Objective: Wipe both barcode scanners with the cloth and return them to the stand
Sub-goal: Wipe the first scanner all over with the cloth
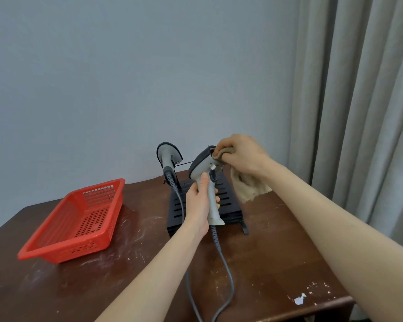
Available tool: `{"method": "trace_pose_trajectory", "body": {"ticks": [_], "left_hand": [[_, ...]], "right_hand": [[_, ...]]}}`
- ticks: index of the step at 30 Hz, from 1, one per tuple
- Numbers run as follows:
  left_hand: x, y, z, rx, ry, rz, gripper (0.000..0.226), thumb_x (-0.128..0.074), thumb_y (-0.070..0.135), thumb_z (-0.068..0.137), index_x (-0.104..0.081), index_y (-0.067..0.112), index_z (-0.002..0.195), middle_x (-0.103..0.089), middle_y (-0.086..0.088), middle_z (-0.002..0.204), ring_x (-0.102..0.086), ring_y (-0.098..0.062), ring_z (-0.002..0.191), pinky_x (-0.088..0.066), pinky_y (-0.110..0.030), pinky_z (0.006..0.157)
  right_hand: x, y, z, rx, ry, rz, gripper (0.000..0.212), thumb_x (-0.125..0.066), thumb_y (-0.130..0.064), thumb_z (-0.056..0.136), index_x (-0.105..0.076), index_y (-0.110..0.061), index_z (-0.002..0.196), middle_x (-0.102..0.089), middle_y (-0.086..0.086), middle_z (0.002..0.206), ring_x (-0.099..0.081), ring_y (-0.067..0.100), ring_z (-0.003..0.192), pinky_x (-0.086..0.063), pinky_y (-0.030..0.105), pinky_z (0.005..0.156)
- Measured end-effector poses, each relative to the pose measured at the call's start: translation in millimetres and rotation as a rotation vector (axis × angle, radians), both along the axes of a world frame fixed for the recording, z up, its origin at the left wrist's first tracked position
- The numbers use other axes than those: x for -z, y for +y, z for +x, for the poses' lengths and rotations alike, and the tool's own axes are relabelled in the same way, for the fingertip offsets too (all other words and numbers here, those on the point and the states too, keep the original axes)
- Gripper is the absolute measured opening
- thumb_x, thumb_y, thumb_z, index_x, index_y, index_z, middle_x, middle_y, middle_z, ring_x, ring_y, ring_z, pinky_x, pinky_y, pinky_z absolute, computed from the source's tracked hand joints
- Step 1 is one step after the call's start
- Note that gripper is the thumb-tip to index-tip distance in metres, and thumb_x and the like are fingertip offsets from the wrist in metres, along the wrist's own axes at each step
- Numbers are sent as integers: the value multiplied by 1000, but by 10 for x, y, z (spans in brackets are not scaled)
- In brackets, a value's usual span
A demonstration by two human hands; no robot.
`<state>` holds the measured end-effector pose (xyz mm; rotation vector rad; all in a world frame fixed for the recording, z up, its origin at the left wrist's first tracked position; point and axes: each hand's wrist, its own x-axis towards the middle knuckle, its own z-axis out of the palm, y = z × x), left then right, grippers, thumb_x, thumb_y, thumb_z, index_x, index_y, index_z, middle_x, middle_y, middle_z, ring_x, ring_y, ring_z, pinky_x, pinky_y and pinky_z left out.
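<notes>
I have the left hand (199, 205) wrapped firmly round the grey handle of the first scanner (201, 167), thumb up along the back of the grip. It holds the scanner upright in the air over the middle of the black slotted stand (228, 203), with the dark-rimmed head tilted toward 1 o'clock. The right hand (241, 156) comes in from 4 o'clock, its fingers curled round a bunched part of the beige cloth (250, 188) and pressing that wad against the scanner's window end. The loose rest of the cloth hangs below the wrist at about 2 o'clock from the stand, its lower edge near the table (277, 252); I cannot tell whether it touches. The scanner's grey cable (229, 277) drops from the foot of the handle and loops toward me at 6 o'clock, running off the lower edge of my view. The second scanner (169, 156) sits at the stand's 11 o'clock corner, handle down and head uppermost, with a second cable (179, 198) trailing down the stand's left side toward 6 o'clock. At 9 o'clock from the stand, well apart from it, a red perforated basket (68, 251) rests on the dark brown, scuffed table, its long side angled toward 1 o'clock. Behind the table is a plain grey-blue wall (126, 77), and at 3 o'clock pale grey curtains (358, 101) hang in folds.
</notes>
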<state>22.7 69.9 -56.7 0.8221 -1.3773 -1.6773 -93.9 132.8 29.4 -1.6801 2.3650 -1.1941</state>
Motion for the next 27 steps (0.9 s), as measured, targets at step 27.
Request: {"method": "trace_pose_trajectory", "body": {"ticks": [27], "left_hand": [[-14,-37,60,17,26,129,44,-50,49,93,-61,7,83,-58,-1,57,-53,-13,50,-45,-27,51]], "right_hand": [[293,90,-285,163,-150,112,34,-44,-5,85,-61,-29,101,-65,1,108,-57,21,96,-42,26,65]]}}
